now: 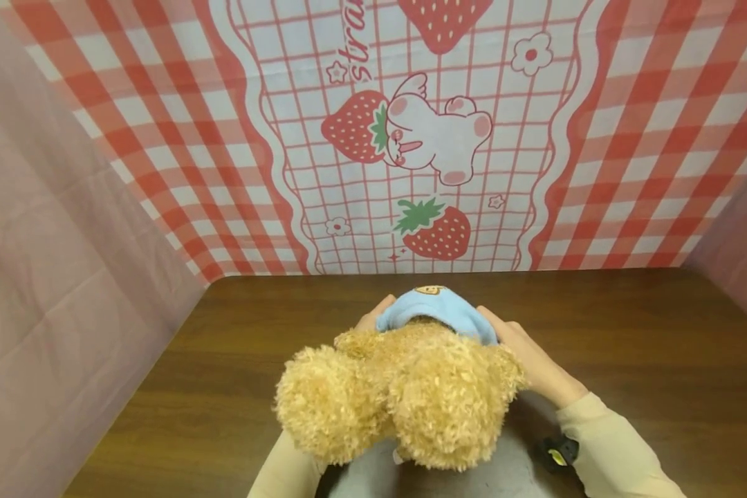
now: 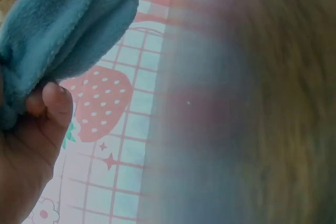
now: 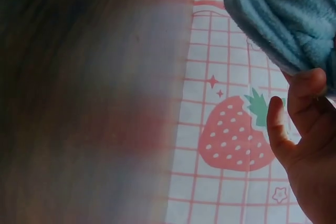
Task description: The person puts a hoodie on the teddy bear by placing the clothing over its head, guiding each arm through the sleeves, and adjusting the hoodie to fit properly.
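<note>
A fluffy golden-tan plush toy (image 1: 445, 408), two round furry ends towards me, is held up over the table. At its far end is a light blue garment (image 1: 438, 311) with a small yellow-brown motif. My left hand (image 1: 375, 315) grips the garment's left side; the toy hides most of this hand in the head view. In the left wrist view, curled fingers (image 2: 58, 100) pinch the blue cloth (image 2: 68, 30). On the other side, my right hand (image 1: 526, 353) holds the garment. The right wrist view shows bent fingers (image 3: 307, 85) against the cloth (image 3: 294, 19), the little finger apart.
The brown wooden table (image 1: 629, 360) lies beneath, with a grey surface (image 1: 373, 477) at its near edge. A strawberry-printed cloth (image 1: 411, 173) stands behind. Pale pink fabric (image 1: 81, 242) hangs at the left. A black device (image 1: 558, 453) sits at my right wrist.
</note>
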A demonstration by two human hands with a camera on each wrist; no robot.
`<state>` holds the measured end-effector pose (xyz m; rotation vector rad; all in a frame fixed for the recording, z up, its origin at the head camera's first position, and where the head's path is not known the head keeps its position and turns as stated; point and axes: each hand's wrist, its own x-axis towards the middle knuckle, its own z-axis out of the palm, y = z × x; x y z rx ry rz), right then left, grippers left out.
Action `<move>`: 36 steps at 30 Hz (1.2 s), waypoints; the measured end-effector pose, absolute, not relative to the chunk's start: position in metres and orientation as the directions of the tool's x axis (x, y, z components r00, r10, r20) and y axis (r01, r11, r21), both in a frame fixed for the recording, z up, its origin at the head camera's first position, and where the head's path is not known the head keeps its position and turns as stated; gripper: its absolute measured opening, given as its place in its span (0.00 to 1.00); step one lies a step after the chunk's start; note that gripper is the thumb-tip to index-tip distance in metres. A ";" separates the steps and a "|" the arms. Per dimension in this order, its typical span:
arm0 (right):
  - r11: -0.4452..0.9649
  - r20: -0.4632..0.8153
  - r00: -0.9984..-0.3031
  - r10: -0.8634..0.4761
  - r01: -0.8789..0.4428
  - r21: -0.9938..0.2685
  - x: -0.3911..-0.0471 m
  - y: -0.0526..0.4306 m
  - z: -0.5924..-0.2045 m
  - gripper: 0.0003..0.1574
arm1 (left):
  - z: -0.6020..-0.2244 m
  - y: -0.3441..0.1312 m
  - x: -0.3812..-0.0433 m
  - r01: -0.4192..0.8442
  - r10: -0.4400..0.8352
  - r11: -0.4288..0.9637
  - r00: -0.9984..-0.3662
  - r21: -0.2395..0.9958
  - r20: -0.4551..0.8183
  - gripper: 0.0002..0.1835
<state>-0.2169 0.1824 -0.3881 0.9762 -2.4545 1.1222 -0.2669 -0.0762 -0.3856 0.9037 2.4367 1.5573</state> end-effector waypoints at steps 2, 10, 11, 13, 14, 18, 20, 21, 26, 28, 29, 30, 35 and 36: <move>0.494 0.462 -0.759 -0.458 -0.650 -0.578 -0.216 0.181 -0.387 0.14 | -0.382 -0.078 -0.261 0.432 0.507 0.451 -0.844 0.781 0.174 0.32; 0.657 0.315 -0.830 -0.460 -0.557 -0.508 -0.212 0.190 -0.383 0.23 | -0.396 -0.083 -0.265 0.665 0.556 0.436 -0.729 0.606 0.399 0.17; 0.663 0.316 -0.823 -0.471 -0.567 -0.489 -0.213 0.191 -0.383 0.23 | -0.398 -0.083 -0.265 0.667 0.559 0.424 -0.725 0.613 0.402 0.16; 0.652 0.320 -0.808 -0.494 -0.588 -0.479 -0.216 0.193 -0.383 0.18 | -0.399 -0.081 -0.265 0.646 0.563 0.411 -0.735 0.643 0.379 0.15; 0.633 0.323 -0.796 -0.512 -0.604 -0.484 -0.218 0.194 -0.383 0.17 | -0.399 -0.080 -0.265 0.638 0.567 0.406 -0.737 0.654 0.367 0.15; 0.584 0.234 -0.807 -0.543 -0.563 -0.585 -0.222 0.199 -0.381 0.21 | -0.398 -0.076 -0.263 0.594 0.595 0.383 -0.745 0.707 0.304 0.20; 0.563 0.158 -0.820 -0.550 -0.504 -0.655 -0.220 0.203 -0.378 0.22 | -0.397 -0.074 -0.261 0.582 0.606 0.381 -0.744 0.718 0.282 0.24; 0.545 0.134 -0.824 -0.551 -0.477 -0.689 -0.220 0.204 -0.377 0.21 | -0.397 -0.074 -0.261 0.575 0.609 0.378 -0.745 0.726 0.273 0.25; 0.448 0.075 -0.846 -0.528 -0.353 -0.822 -0.217 0.207 -0.367 0.16 | -0.391 -0.069 -0.256 0.569 0.623 0.303 -0.725 0.764 0.293 0.28; 0.456 0.071 -0.867 -0.493 -0.326 -0.828 -0.217 0.204 -0.365 0.18 | -0.386 -0.067 -0.253 0.607 0.642 0.257 -0.689 0.752 0.337 0.29; 0.469 0.065 -0.880 -0.471 -0.313 -0.826 -0.217 0.203 -0.363 0.20 | -0.384 -0.065 -0.252 0.635 0.651 0.236 -0.665 0.735 0.366 0.29; 0.476 0.070 -0.888 -0.454 -0.308 -0.824 -0.217 0.201 -0.363 0.22 | -0.381 -0.064 -0.250 0.668 0.659 0.220 -0.639 0.711 0.396 0.30; 0.392 0.100 -0.879 -0.467 -0.307 -0.867 -0.216 0.199 -0.360 0.20 | -0.371 -0.056 -0.243 0.791 0.681 0.159 -0.522 0.591 0.514 0.31; 0.360 0.123 -0.865 -0.487 -0.327 -0.874 -0.216 0.199 -0.360 0.19 | -0.370 -0.055 -0.242 0.802 0.680 0.155 -0.511 0.577 0.526 0.30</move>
